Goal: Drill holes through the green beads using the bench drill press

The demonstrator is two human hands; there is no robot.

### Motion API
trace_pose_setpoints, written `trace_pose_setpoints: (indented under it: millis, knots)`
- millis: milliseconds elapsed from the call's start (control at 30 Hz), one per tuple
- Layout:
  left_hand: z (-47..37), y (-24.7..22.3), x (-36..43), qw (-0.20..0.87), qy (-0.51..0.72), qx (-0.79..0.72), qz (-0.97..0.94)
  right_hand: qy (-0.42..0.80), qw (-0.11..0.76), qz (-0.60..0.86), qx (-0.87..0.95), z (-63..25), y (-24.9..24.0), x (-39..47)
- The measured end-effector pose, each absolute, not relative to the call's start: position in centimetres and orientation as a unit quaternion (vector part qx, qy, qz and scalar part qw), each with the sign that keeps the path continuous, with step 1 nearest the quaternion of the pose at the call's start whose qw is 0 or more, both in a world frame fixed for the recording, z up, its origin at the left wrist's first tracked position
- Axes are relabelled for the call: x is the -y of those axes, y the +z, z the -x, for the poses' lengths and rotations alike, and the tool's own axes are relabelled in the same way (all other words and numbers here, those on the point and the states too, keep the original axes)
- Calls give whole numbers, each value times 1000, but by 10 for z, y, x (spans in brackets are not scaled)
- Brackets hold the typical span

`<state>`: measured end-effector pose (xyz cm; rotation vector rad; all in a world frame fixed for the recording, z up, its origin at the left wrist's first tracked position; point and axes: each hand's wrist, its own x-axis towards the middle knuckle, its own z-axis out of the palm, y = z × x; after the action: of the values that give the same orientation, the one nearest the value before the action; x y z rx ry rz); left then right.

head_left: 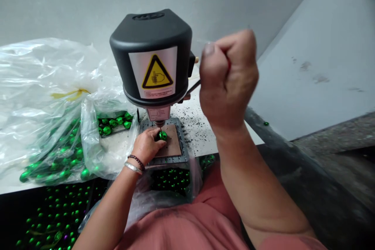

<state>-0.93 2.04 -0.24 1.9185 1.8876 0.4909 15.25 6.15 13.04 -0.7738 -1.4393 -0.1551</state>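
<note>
My left hand point(146, 145) pinches a shiny green ball point(162, 136) between thumb and fingers. The ball rests on a brown board point(172, 141) that lies over the grey base plate point(183, 149) of a drill press point(152, 33). Right above the ball is the drill's chuck point(159, 122), its thin bit at or very near the ball's top; contact cannot be made out. My right hand point(230, 82), raised to the right of the machine head, is closed in a fist around the end of a dark lever point(193, 87). The lever's grip is hidden in the fist.
A clear plastic bag point(93, 133) of green balls lies open at the left, beside a larger tied bag point(35, 70). More green balls point(172, 179) sit below the table edge and on the floor. Dark shavings point(199, 125) litter the white tabletop point(211, 142).
</note>
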Motion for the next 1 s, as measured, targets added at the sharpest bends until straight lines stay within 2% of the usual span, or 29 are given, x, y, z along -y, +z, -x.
trace_pose_setpoints:
  millis: [67, 133, 333, 700, 1000]
  knots:
    - [9, -2, -20, 199, 172, -677, -687, -151, 667, 349, 641, -157, 115, -47]
    - [8, -1, -20, 197, 167, -680, -687, -179, 650, 356, 647, -162, 98, -34]
    - [9, 1, -20, 207, 157, -676, -689, -132, 637, 346, 676, -167, 64, -18]
    - [10, -2, -18, 208, 169, -675, -687, -116, 692, 308, 642, -158, 49, -20]
    - [10, -1, -18, 219, 167, -675, -684, -83, 695, 320, 639, -156, 25, -17]
